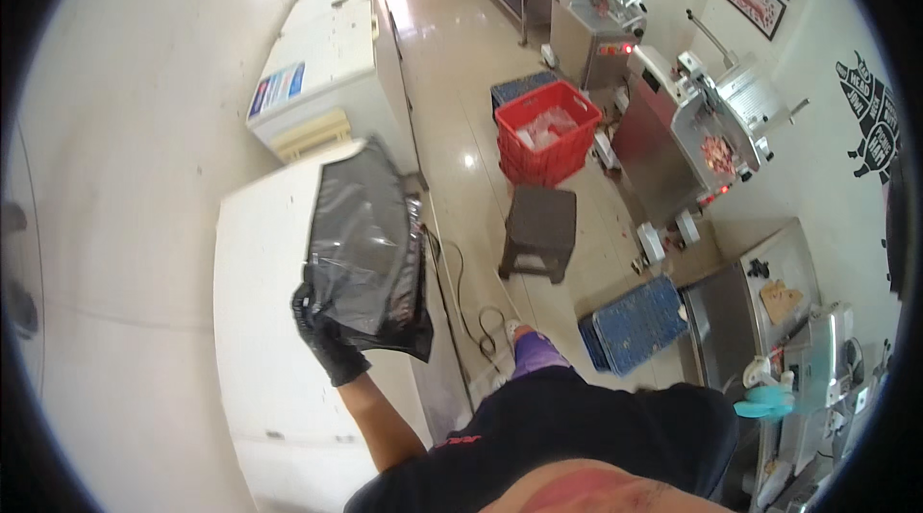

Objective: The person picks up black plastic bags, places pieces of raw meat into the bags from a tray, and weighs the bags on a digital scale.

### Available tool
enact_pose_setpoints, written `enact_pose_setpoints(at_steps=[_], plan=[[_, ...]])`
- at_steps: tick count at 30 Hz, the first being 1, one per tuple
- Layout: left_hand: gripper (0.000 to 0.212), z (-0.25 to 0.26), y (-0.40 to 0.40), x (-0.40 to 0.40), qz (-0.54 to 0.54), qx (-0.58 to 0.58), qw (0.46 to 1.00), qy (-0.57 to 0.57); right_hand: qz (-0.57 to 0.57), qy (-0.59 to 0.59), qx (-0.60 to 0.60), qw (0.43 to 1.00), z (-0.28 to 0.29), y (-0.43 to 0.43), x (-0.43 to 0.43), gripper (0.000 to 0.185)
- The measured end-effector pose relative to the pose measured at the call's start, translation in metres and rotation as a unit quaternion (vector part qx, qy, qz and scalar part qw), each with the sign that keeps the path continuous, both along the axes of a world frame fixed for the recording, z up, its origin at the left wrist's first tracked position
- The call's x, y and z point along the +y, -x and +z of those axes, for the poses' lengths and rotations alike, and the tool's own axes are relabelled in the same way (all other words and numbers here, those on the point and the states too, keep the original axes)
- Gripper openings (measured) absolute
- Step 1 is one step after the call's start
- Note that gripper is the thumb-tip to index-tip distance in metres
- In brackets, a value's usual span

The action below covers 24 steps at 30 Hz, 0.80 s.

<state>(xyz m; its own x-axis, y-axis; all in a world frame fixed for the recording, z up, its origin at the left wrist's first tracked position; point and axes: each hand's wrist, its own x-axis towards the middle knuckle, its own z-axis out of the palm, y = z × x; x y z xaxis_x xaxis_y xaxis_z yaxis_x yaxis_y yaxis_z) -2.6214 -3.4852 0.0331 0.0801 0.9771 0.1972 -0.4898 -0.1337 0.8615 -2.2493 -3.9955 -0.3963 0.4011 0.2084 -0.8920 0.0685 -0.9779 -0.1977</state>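
Note:
My left hand (328,340), in a black glove, grips the near left edge of a large black plastic bag or packet (360,246). The packet lies on the white lid of a chest freezer (267,325) and hangs over its right edge. Its top is smooth and shiny, and layers with pale print show along its right side. My fingers are partly hidden by the plastic. My right hand is out of view; on that side my dark sleeve shows at the bottom.
A brown plastic stool (541,224) stands on the tiled floor, beyond it a red crate (544,131) holding plastic bags. Blue crates (638,325) lie at right. Meat slicers (721,109) line the right wall. A cable (461,282) curls beside the freezer. Another chest freezer (324,51) stands farther off.

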Motion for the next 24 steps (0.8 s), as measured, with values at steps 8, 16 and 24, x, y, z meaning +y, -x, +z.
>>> enact_pose_setpoints(at_steps=[8,16,24], plan=[[0.057,-0.009,-0.137,0.107,-0.101,-0.026,0.994,-0.017,-0.094,0.084,0.066,0.99,-0.015,-0.064,0.076,0.04],[0.057,-0.004,-0.288,0.219,-0.141,-0.081,0.987,-0.017,-0.081,-0.385,-0.095,0.914,0.0,-0.309,0.419,0.046],[0.049,-0.055,-0.407,0.409,-0.107,-0.006,0.993,0.043,-0.164,-0.513,0.086,0.838,0.066,-0.427,0.741,0.036]])
